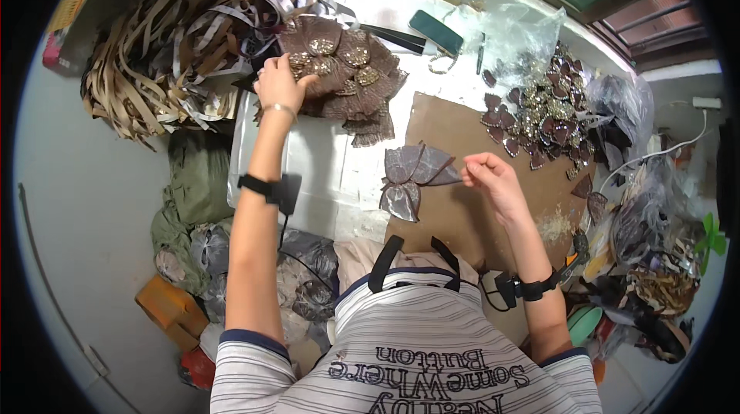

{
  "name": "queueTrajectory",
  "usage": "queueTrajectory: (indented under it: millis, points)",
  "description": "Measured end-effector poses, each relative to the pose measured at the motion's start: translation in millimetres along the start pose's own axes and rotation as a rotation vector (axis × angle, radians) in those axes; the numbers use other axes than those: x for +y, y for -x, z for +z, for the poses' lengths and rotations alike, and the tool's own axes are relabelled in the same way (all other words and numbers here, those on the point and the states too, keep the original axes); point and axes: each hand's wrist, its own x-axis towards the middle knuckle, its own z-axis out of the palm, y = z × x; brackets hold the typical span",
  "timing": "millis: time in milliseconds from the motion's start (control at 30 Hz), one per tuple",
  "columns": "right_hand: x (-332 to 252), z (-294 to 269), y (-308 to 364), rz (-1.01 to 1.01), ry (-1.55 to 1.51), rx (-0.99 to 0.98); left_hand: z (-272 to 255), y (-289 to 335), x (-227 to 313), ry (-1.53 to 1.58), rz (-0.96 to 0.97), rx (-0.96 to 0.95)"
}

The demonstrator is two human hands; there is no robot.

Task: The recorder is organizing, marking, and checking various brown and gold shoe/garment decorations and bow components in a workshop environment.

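Observation:
My left hand (279,90) rests at the left edge of a pile of brown fabric bows (362,55) with glittering centres. Its thumb stands apart from the fingers, and the fingertips are partly lost against the cloth. A single grey, shiny fabric bow (408,167) lies in front of me, across the edge of a brown board (439,121). Just off the bow's right tip is my right hand (493,183), thumb and fingers pinched together. What they pinch, if anything, is too small to make out.
Brown and cream ribbon strips (162,52) heap up at the back left. Jewelled brown pieces (547,109) cover the board's far right, near clear plastic bags (620,109). A dark phone (436,31) lies at the back. Stuffed bags (308,260) stand below the table's left side.

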Motion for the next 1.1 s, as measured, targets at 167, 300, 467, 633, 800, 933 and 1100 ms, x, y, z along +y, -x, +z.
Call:
queueTrajectory:
  millis: [167, 300, 467, 633, 800, 933, 1100]
  points:
    - [65, -23, 22, 0.2, -0.095, 0.13, 61, 166, 101, 0.796, -0.184, -0.324]
    - [84, -18, 36, 0.259, -0.099, 0.062, 62, 254, 162, 0.525, -0.434, -0.892]
    - [79, -18, 40, 0.168, 0.045, -0.01, 71, 257, 121, 0.617, -0.403, -0.952]
    - [75, -14, 37, 0.182, 0.113, -0.065, -6, 236, 84, 1.397, -0.715, -1.218]
    - [53, 40, 40, 0.238, -0.065, -0.453, -116, 221, 102, 2.017, -0.676, -1.36]
    - [21, 68, 51, 0.131, -0.056, -0.43, -153, 224, 114, 2.054, -0.741, -1.413]
    - [-8, 79, 80, -0.013, -0.054, -0.345, -169, 235, 125, 1.803, -0.641, -1.213]
